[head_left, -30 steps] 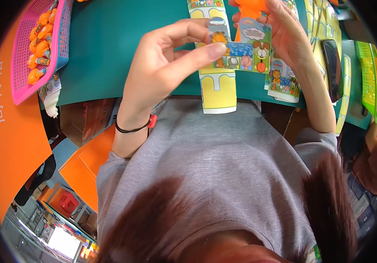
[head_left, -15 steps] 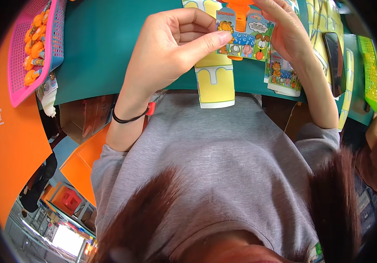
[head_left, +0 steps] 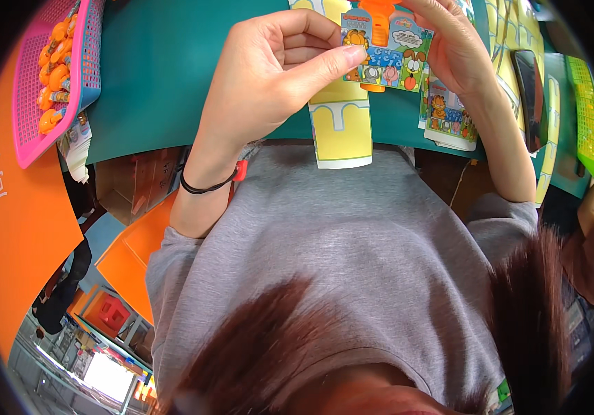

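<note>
A printed cardboard-like card (head_left: 387, 59) with cartoon animals and rounded upper corners is held up at the top middle. An orange plastic piece (head_left: 380, 28) with a strap lies against it, its wider top cut off by the frame and its lower end (head_left: 373, 88) showing below the card. My left hand (head_left: 269, 76) is closed on the card's left edge, thumb in front. My right hand (head_left: 449, 48) is at the upper right, fingers bent at the orange piece; its fingertips are partly out of frame. Below hangs a yellow strip (head_left: 342, 138) with a U-shaped outline, over the table edge.
The green table (head_left: 152, 90) holds a stack of similar printed cards (head_left: 449, 124) under my right forearm, more yellow sheets (head_left: 511, 34) and a dark phone (head_left: 529, 97). A pink basket (head_left: 89, 62) of orange plastic toys (head_left: 55, 76) stands left, a green basket (head_left: 591, 117) right.
Both hands keep their hold, and the card shifts only very slightly. The whole view has moved a little.
</note>
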Demonstrator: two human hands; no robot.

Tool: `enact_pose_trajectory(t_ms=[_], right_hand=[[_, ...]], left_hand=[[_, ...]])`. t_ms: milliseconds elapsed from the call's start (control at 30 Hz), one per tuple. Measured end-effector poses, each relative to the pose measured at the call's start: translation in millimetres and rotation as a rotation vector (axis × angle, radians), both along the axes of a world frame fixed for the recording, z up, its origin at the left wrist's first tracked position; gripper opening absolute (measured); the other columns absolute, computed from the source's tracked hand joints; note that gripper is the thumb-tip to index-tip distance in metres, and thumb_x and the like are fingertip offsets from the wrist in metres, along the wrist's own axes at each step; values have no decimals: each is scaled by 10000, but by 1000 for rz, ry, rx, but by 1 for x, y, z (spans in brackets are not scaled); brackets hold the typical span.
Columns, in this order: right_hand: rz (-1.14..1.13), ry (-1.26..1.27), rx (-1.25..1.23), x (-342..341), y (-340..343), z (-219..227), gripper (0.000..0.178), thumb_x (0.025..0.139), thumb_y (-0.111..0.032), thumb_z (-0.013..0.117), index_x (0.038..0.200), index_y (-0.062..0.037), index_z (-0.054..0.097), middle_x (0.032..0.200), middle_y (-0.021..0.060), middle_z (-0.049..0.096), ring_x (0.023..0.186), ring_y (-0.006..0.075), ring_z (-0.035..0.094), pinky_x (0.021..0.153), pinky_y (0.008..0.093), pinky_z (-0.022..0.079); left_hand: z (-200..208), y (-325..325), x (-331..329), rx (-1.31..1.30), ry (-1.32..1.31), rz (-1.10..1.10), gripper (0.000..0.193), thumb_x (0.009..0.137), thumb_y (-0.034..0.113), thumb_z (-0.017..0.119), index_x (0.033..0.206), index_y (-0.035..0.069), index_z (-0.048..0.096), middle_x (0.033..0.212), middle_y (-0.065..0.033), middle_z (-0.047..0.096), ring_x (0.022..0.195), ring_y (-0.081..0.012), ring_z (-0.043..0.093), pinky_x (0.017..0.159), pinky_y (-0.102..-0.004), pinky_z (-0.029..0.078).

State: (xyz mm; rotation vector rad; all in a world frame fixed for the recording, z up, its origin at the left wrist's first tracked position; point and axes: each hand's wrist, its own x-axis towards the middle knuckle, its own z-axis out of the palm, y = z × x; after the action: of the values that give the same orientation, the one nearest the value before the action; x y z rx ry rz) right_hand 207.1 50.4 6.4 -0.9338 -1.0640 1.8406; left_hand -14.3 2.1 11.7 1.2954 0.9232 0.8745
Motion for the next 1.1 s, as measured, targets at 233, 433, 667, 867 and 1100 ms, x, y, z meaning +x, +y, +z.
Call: enact_pose_trajectory(t_ms=[233,433,667,867,1100], right_hand=[[-15,13,-35,-1,-5,6,454,935,-319,685,1286,-42,605,1148,54,676,909,72,649,750,182,525],[-28,-4,-50,-1,-5,9,458,931,-323,689,1282,-41,607,1136,50,680,906,65,648,737,183,528],[-18,15,-66,0,-5,9,451,931,-309,691,1284,-43,606,1136,50,679,905,73,649,742,197,532],[-25,1,-44,-2,-7,11,466,936,-280,688,1311,-24,585,1159,65,671,952,90,650,767,210,535],[-13,-10,57,-4,-8,11,498,929,-282,698,1324,-7,570,1190,68,661,1001,96,638,826,206,522]], left_hand=[[1,0,1,22,18,-22,183,894,96,704,1006,-37,647,959,-98,703,899,-118,659,846,-248,515],[2,-1,2,17,20,-5,180,896,96,701,1002,-38,646,952,-97,701,895,-115,656,841,-245,513],[4,0,3,12,38,-9,186,890,99,716,988,-40,639,945,-96,696,887,-119,655,826,-248,520],[2,-1,5,39,48,-27,186,863,54,742,973,-44,628,952,-104,698,915,-152,686,831,-272,553],[-4,-3,7,39,48,12,223,837,23,761,989,-43,612,978,-136,701,911,-193,713,802,-291,587]])
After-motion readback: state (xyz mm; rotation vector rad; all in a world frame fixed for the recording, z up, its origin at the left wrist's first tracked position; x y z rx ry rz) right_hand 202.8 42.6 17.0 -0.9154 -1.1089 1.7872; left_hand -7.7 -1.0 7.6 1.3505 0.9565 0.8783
